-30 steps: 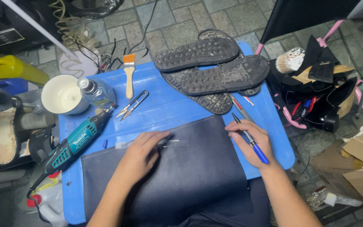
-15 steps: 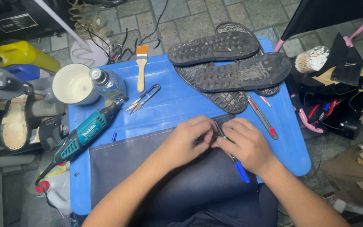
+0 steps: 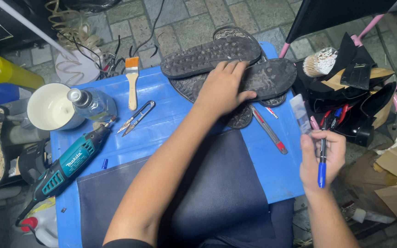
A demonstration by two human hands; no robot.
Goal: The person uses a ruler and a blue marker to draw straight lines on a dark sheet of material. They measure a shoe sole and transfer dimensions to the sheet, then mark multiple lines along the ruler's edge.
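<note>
Both hands left the dark sheet [image 3: 217, 193]: left hand [image 3: 224, 89] flat on black sole [image 3: 272, 78] at 12 o'clock; right hand [image 3: 320, 158] grips blue pen [image 3: 321, 167] and clear strip [image 3: 299, 114] at 3 o'clock.

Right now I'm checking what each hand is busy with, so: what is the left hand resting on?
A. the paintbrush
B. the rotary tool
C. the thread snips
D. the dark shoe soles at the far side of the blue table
D: the left hand lies flat on the dark shoe soles at the far edge of the blue table, while the right hand holds a blue pen off to the side.
</note>
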